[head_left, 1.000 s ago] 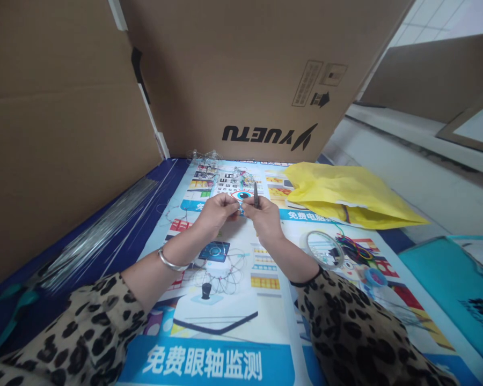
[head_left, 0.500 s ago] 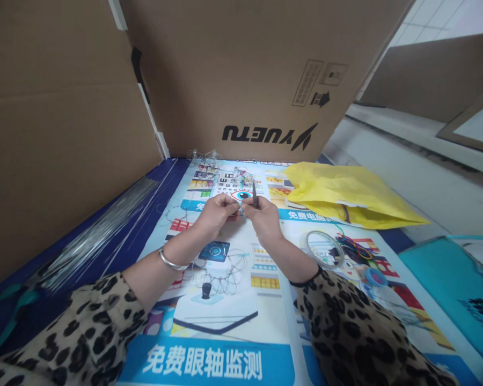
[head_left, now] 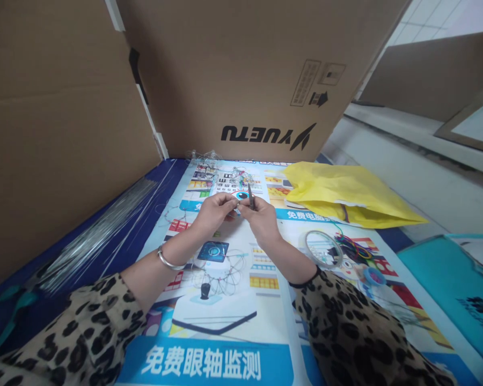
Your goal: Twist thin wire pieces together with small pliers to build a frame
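Note:
My left hand is closed, thumb and fingertips pinched on something too small to make out. Right against it, my right hand holds a slim dark pointed tool, its tip rising past the fingers; whether it is tweezers or a blade is unclear. The fingertips of both hands meet above a printed poster. Beyond them lies a tangle of thin wire with small coloured bits. Nearer, between my forearms, looped wire pieces rest on the poster.
A bundle of straight silvery wires and a teal-handled tool lie at left. At right are a yellow bag, a clear ring-shaped roll, coloured cords, a small blue container and a teal folder. Cardboard stands behind.
The dark tool's tip leans slightly more to the left. Both hands have shifted only a little and stay together.

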`<action>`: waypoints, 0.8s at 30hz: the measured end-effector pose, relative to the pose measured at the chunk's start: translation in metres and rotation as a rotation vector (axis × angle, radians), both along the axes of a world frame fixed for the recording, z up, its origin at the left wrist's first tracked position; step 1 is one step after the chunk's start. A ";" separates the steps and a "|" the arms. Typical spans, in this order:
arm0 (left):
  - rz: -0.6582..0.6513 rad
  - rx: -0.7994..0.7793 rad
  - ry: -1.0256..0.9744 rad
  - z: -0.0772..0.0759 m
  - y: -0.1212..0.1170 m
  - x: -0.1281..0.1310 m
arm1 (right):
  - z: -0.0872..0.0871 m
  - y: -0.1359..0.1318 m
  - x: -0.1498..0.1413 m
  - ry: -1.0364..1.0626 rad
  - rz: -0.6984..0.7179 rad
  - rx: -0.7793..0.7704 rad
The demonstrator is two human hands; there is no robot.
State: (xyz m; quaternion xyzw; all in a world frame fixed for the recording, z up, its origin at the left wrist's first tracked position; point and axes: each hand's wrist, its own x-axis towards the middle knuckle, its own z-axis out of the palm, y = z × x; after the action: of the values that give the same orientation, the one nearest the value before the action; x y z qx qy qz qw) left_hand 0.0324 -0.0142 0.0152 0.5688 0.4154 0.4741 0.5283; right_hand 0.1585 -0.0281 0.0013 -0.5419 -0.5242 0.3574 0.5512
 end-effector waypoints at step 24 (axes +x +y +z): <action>0.042 -0.215 -0.155 -0.001 0.015 -0.014 | 0.017 -0.003 0.034 -1.159 0.013 0.256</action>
State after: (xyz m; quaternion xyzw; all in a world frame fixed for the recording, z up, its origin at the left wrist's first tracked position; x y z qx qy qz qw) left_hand 0.0185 0.0008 0.0145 0.4616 0.4336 0.4804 0.6068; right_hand 0.1921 -0.0312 0.0185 -0.5746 -0.7821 -0.0594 0.2338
